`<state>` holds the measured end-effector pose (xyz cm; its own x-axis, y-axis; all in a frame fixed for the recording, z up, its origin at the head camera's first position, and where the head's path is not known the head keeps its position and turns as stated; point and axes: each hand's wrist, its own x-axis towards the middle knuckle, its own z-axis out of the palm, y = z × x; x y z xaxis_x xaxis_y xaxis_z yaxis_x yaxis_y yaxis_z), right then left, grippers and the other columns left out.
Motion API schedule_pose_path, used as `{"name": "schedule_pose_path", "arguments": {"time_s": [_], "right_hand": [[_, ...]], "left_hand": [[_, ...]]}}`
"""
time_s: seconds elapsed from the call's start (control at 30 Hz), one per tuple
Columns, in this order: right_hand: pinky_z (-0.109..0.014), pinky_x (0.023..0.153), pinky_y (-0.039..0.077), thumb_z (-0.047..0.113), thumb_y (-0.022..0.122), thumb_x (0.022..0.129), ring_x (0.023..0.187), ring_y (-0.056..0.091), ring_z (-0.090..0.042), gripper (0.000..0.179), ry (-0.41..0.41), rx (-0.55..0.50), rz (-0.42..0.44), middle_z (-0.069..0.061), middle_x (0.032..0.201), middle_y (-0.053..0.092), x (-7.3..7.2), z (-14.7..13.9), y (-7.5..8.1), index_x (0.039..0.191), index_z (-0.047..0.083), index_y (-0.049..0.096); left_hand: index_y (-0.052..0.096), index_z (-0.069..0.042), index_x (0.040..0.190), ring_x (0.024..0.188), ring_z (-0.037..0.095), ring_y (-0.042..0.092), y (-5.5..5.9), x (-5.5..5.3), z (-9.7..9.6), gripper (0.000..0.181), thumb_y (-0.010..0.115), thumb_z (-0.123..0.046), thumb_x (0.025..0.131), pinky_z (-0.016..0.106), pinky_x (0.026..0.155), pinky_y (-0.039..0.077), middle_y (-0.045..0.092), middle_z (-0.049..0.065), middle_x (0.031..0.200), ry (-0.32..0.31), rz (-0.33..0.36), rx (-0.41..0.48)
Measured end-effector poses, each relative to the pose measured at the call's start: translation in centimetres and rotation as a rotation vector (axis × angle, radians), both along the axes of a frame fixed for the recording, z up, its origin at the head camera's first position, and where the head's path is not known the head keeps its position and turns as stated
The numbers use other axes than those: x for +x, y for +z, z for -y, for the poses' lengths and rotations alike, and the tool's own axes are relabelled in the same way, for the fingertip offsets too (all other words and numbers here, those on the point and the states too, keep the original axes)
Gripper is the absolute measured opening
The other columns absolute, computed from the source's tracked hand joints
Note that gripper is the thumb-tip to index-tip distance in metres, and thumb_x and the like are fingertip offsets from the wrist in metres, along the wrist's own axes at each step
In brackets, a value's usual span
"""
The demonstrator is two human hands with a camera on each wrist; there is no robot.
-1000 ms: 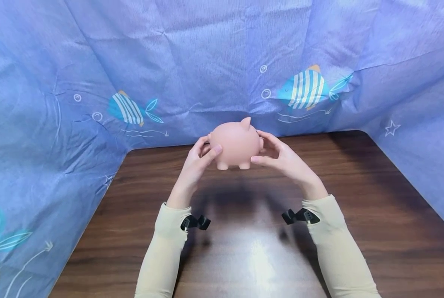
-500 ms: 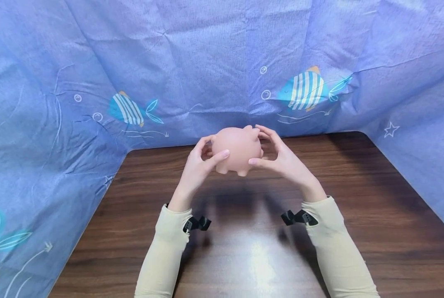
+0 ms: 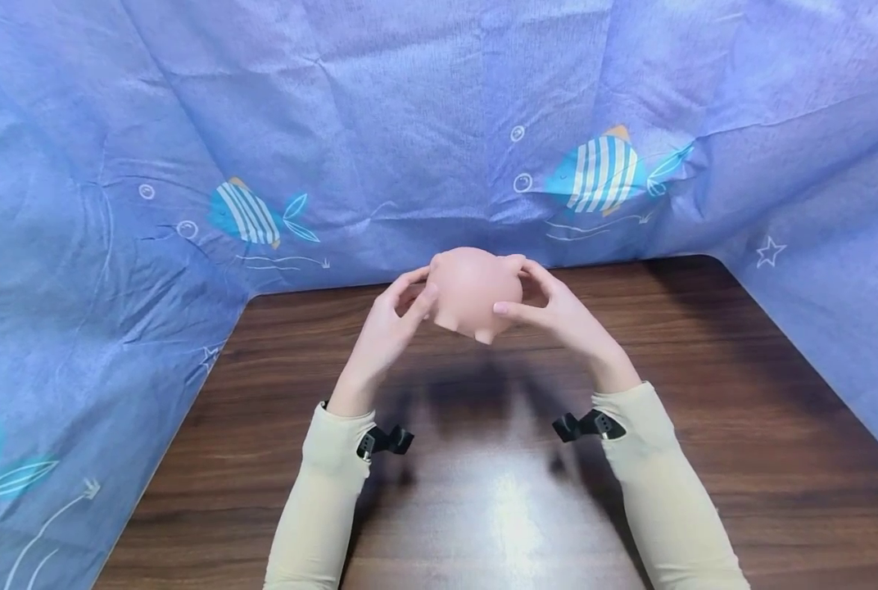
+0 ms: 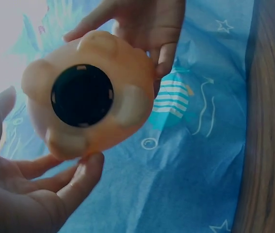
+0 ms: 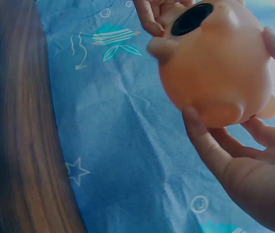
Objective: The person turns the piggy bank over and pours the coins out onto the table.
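Observation:
A smooth pink piggy bank [image 3: 476, 287] is held up above the table between both hands, tilted with its snout end lower on the right. My left hand [image 3: 387, 328] grips its rear end, thumb on the near side and fingers behind. At the head end my right hand [image 3: 567, 315] holds it, thumb low near a front leg and fingers by the ear. The left wrist view shows the underside, with stubby feet around a round black plug [image 4: 82, 96]. In the right wrist view the snout [image 5: 222, 114] points toward my right fingers.
A dark brown wood-grain table [image 3: 704, 393] lies below, with a bright glare spot near the front. Blue cloth [image 3: 409, 123] printed with striped fish hangs behind and along both sides. Black straps with small devices [image 3: 387, 441] sit at both wrists.
The piggy bank has turned and tipped between my hands, its head end dropping and its rear rising. It has shifted slightly right, and my left thumb has moved back toward the rear.

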<state>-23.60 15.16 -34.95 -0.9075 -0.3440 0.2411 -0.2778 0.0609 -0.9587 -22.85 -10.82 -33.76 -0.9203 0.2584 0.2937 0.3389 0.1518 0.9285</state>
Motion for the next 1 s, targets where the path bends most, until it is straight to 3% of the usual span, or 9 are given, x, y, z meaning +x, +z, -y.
{"name": "schedule_pose_path", "arguments": {"time_s": [0.13,0.23,0.37,0.5,0.67,0.8,1.0], "right_hand": [[-0.034,0.091,0.054,0.015,0.067,0.095,0.122,0.054,-0.026,0.052,0.045,-0.168,0.113,-0.01,0.141,0.047,-0.2,0.0,-0.1,0.143,0.018,0.046],[-0.031,0.087,0.055,0.017,0.057,0.099,0.119,0.055,-0.021,0.055,0.106,-0.318,0.155,-0.009,0.14,0.045,-0.4,0.1,-0.5,0.149,0.013,0.037],[-0.026,0.082,0.054,0.03,0.054,0.102,0.11,0.059,-0.014,0.054,0.206,-0.48,0.189,0.0,0.134,0.054,-0.7,0.5,-1.4,0.149,0.011,0.035],[-0.031,0.085,0.057,0.037,0.053,0.103,0.107,0.063,-0.014,0.045,0.298,-0.559,0.22,0.002,0.129,0.06,-1.0,0.8,-1.8,0.142,0.016,0.042],[-0.037,0.089,0.058,0.044,0.042,0.106,0.107,0.067,-0.021,0.049,0.422,-0.612,0.254,-0.004,0.132,0.06,-1.1,1.5,-1.9,0.146,0.016,0.039],[-0.037,0.094,0.055,0.048,0.035,0.107,0.11,0.065,-0.022,0.05,0.492,-0.646,0.331,-0.007,0.131,0.062,-1.0,2.4,-2.1,0.145,0.015,0.042],[-0.037,0.101,0.052,0.051,0.027,0.108,0.115,0.064,-0.024,0.057,0.57,-0.666,0.387,-0.013,0.129,0.065,-0.8,3.1,-2.4,0.141,0.01,0.047]], "left_hand": [[0.049,-0.006,0.147,0.11,0.026,0.062,0.0,-0.2,0.2,0.074,0.063,-0.056,0.095,0.049,0.102,0.049,0.061,0.02,0.13,-0.082,-0.04,0.088],[0.045,-0.01,0.151,0.117,0.026,0.06,-0.1,-0.2,0.1,0.086,0.068,-0.063,0.087,0.046,0.103,0.049,0.055,0.014,0.139,-0.138,-0.05,0.133],[0.036,-0.021,0.157,0.122,0.027,0.057,-0.2,0.2,0.2,0.081,0.077,-0.041,0.09,0.043,0.102,0.05,0.042,0.007,0.148,-0.205,-0.05,0.136],[0.025,-0.029,0.161,0.125,0.027,0.055,-0.4,0.4,0.2,0.093,0.079,-0.01,0.088,0.045,0.102,0.05,0.03,0.004,0.152,-0.251,-0.102,0.079],[0.008,-0.036,0.162,0.136,0.018,0.043,-0.6,0.2,-0.7,0.118,0.084,0.001,0.08,0.043,0.109,0.043,0.028,0.001,0.157,-0.245,-0.177,0.009],[-0.001,-0.043,0.16,0.139,0.012,0.038,-1.0,0.2,-1.1,0.125,0.086,-0.003,0.079,0.041,0.113,0.037,0.033,0.0,0.159,-0.188,-0.146,-0.017],[0.002,-0.048,0.158,0.137,0.011,0.041,-1.1,0.3,-1.0,0.122,0.086,-0.007,0.079,0.04,0.113,0.038,0.039,0.002,0.154,-0.144,-0.126,-0.002]]}}
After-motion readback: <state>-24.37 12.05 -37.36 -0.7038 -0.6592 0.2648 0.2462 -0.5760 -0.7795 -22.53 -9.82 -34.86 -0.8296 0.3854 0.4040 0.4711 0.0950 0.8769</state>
